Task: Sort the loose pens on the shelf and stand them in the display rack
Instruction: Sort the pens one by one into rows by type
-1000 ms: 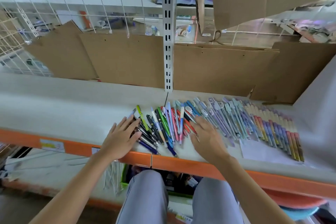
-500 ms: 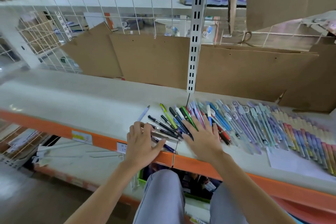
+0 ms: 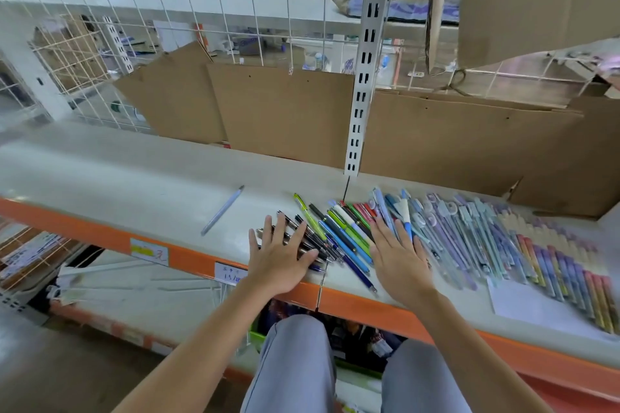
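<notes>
— Pens (image 3: 339, 238) lie loose in a fan on the white shelf (image 3: 134, 184), close to its orange front edge (image 3: 188, 255). What sits nearest the camera?

— Grey trouser knees (image 3: 295, 362), then two bare forearms reaching up over the edge. The left hand (image 3: 280, 255) lies flat with its fingers spread on a bunch of dark pens (image 3: 302, 235); it grips nothing. The right hand (image 3: 397, 255) is also flat and open, fingers stretched over the blue and green pens, palm down, holding nothing.

— And to the sides?

— Right of the right hand, a long row of pastel purple and teal pens (image 3: 463, 238) runs on into striped rainbow-coloured ones (image 3: 563, 271), their near ends partly over a white sheet of paper (image 3: 523, 302). Left of the left hand, one pale blue pen (image 3: 223, 209) lies alone, well apart from the heap.

— Further back?

— A white slotted upright (image 3: 364, 77) rises from the shelf just behind the heap. Brown cardboard panels (image 3: 281, 111) lean along the back, and a white wire grid (image 3: 208, 20) stands above them. Two small labels (image 3: 149, 251) stick on the orange edge left of the hands; their writing is too blurred to read.
</notes>
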